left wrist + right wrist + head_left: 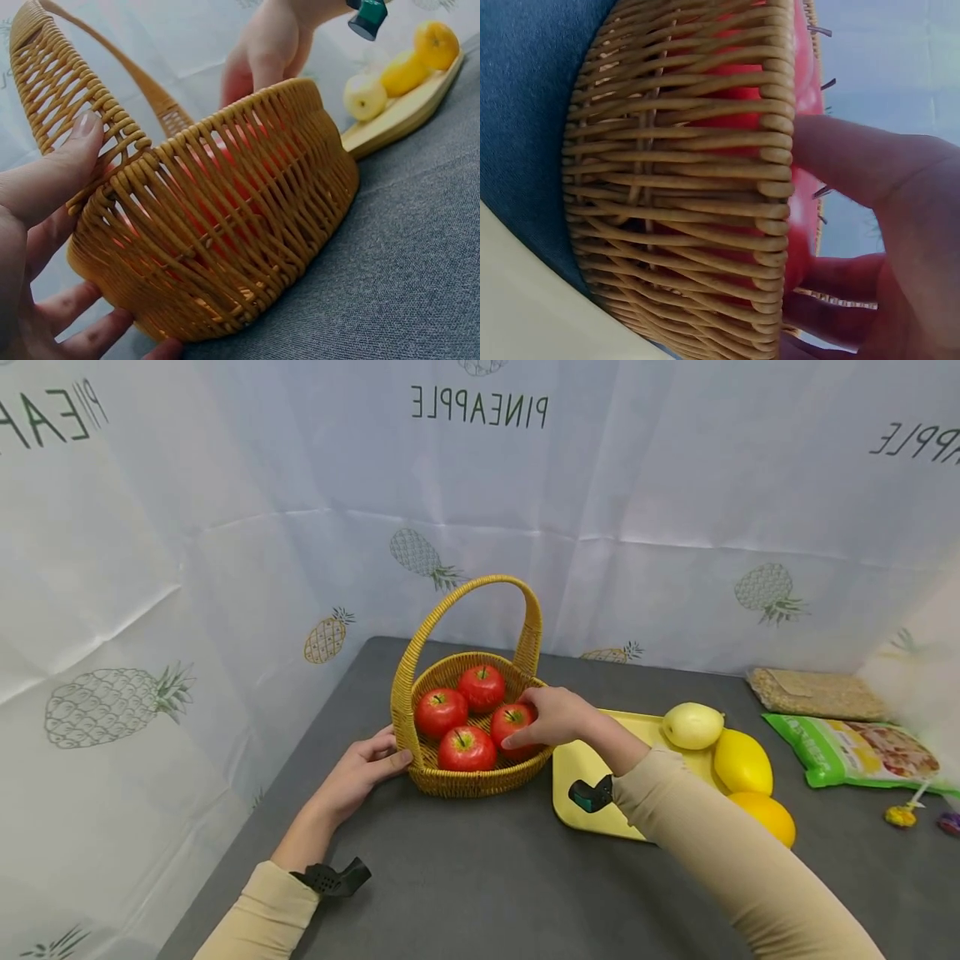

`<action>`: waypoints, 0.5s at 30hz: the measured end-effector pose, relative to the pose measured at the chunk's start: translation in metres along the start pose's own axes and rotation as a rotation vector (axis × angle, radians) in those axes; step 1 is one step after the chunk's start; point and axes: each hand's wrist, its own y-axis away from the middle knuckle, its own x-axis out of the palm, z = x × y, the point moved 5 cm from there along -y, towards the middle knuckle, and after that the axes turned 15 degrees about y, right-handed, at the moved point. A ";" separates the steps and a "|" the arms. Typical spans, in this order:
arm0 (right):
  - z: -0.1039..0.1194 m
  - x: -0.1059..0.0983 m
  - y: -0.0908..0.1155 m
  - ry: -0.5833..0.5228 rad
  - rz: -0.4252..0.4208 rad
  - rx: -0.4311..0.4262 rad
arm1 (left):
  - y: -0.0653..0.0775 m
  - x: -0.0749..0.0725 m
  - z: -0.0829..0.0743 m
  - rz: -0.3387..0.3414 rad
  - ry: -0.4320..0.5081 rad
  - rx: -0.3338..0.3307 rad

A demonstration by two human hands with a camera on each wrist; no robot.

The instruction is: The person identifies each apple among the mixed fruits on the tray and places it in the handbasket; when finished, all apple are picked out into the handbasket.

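A wicker basket (pixel 450 783) with a tall arched handle stands on the dark table, and several red apples (pixel 467 749) with stems lie in it. My right hand (pixel 558 717) reaches over the basket's right rim and grips the rightmost apple (pixel 512 724) between thumb and fingers. In the right wrist view the rim hides part of that apple and of the fingertips. My left hand (pixel 363 772) holds the basket's left side at the foot of the handle. The left wrist view shows its thumb (pixel 79 146) on the handle weave and the other fingers against the wall.
Right of the basket lies a yellow tray (pixel 600 822), partly under my right forearm. On it are a pale yellow-green fruit (pixel 693 726), a yellow fruit (pixel 742 762) and an orange-yellow one (pixel 765 817). Farther right lie a green packet (pixel 855 752), a grain bag (pixel 817 693) and a lollipop (pixel 900 815).
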 end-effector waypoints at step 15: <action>0.010 0.004 0.011 0.048 -0.076 -0.092 | 0.003 0.000 -0.001 -0.011 -0.019 0.041</action>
